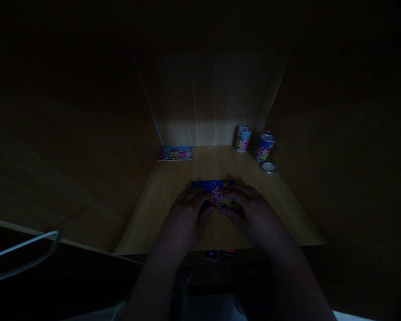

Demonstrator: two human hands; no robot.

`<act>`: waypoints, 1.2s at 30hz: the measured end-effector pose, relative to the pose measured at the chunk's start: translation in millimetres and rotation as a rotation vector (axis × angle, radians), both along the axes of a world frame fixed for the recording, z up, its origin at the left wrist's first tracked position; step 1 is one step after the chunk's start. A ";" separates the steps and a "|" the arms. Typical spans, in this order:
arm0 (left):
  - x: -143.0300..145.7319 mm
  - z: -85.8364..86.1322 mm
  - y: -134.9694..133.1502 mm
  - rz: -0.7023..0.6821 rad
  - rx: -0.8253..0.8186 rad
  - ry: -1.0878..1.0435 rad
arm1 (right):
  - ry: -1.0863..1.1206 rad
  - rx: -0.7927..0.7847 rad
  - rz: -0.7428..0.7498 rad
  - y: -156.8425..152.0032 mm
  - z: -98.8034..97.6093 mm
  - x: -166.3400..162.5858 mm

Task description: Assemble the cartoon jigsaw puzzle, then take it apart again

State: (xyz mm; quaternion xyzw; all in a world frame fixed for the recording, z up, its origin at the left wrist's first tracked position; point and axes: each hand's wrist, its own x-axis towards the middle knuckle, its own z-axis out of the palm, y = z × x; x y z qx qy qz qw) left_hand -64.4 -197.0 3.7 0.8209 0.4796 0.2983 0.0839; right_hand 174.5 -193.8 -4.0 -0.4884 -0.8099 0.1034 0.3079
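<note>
Between my two hands lies a flat blue cartoon picture (217, 192), with pink and yellow figures on it, on the wooden surface (153, 214). My left hand (189, 205) curls over its left side, fingers along the edge and thumb at the near edge. On the opposite side, my right hand (249, 203) grips it the same way, fingertips resting partly over the picture. The dim light hides whether it is one card or joined pieces. The hands cover both of its sides.
At the back left lies another cartoon picture (176, 153). Two cartoon-printed cans stand at the back right, a light blue can (243, 139) and a dark blue can (265, 147). A round metal lid (269, 167) lies before them. Wooden walls enclose the surface; a white cable (23, 243) loops at left.
</note>
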 end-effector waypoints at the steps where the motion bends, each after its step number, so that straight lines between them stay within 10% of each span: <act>1: -0.3 -0.5 0.2 -0.003 0.002 -0.002 | 0.003 0.003 0.002 0.0 0.5 -0.2; 36: 1.9 5.0 -3.7 -0.053 -0.032 0.021 | -0.020 0.051 0.074 0.0 2.1 -8.4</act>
